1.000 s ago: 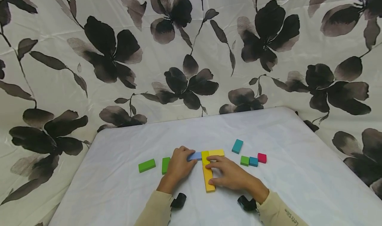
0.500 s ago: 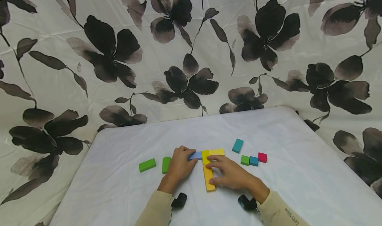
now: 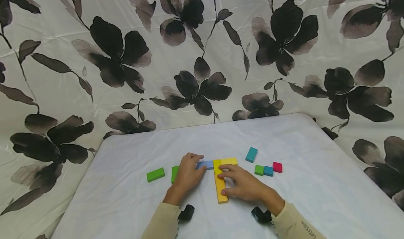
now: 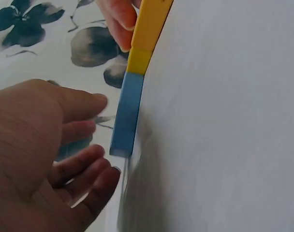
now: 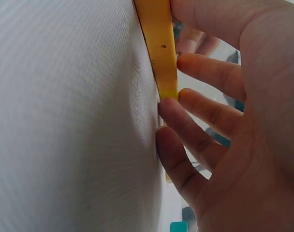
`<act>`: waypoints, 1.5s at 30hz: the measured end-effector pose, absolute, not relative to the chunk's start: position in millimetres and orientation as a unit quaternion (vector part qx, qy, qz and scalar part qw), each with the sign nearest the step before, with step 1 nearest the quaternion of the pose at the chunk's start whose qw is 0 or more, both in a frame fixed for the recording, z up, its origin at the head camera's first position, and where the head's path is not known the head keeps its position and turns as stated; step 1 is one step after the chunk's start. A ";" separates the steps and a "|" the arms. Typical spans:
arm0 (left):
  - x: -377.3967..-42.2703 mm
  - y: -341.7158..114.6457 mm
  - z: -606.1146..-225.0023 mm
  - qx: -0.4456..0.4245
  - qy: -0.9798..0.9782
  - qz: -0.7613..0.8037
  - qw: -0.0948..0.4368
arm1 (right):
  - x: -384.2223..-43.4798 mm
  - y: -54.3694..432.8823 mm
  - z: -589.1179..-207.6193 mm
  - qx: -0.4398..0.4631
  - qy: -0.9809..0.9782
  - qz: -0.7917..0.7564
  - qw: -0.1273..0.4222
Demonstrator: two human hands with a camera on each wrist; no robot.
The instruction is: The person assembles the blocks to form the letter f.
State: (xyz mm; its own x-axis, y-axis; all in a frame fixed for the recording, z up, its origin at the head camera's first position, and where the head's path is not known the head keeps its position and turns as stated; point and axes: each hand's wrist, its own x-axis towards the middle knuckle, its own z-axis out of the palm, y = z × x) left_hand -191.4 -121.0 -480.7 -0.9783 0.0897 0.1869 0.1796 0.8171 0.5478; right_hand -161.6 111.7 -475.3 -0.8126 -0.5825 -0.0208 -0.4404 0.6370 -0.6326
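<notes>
A light blue block [image 3: 206,164] lies end-on against an upright row of yellow blocks [image 3: 220,188], with another yellow block [image 3: 229,161] on the row's far right side. My left hand [image 3: 188,174] is beside the blue block's left end. In the left wrist view a gap shows between its loosely bent fingers and the blue block [image 4: 126,113]. My right hand [image 3: 244,184] rests its spread fingertips and thumb along the yellow row; the right wrist view shows them at the edge of a yellow block [image 5: 159,46], fingers fairly straight.
A green block [image 3: 155,174] lies at the left; a second green block [image 3: 174,174] is partly behind my left hand. To the right are a teal block [image 3: 251,154], a green cube [image 3: 259,170], a blue cube [image 3: 268,171] and a red cube [image 3: 277,167] on the white cloth.
My left hand has come off the blue block and moved slightly left, so more of that block shows. My right hand and the blocks look unmoved.
</notes>
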 end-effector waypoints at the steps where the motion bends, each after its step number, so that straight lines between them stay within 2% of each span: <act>1: -190.9 -122.8 -478.9 -0.072 -0.948 -0.301 0.080 | -161.9 111.8 -475.7 -0.285 0.898 -0.316 0.112; 13: -190.7 -159.7 -469.2 -0.090 -0.910 -0.382 0.135 | -162.9 111.8 -477.2 -0.282 0.900 -0.313 0.114; 26: -192.5 -224.9 -470.5 -0.072 -0.911 -0.387 0.126 | -162.6 112.4 -477.5 -0.281 0.899 -0.317 0.111; 39: -188.7 -272.2 -470.0 0.014 -0.919 -0.380 0.108 | -161.9 112.0 -477.1 -0.284 0.897 -0.320 0.110; 45: -186.1 -283.9 -472.8 0.035 -0.927 -0.365 0.076 | -161.9 112.9 -476.4 -0.281 0.898 -0.319 0.110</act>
State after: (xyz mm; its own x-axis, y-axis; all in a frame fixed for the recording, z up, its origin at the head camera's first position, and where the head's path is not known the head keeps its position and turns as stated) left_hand -186.1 -283.9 -472.8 -0.9859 -0.1206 0.1160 -0.0093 0.7317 0.6816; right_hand -161.9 112.9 -476.4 -0.8179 -0.5751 -0.0176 -0.4349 0.6379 -0.6355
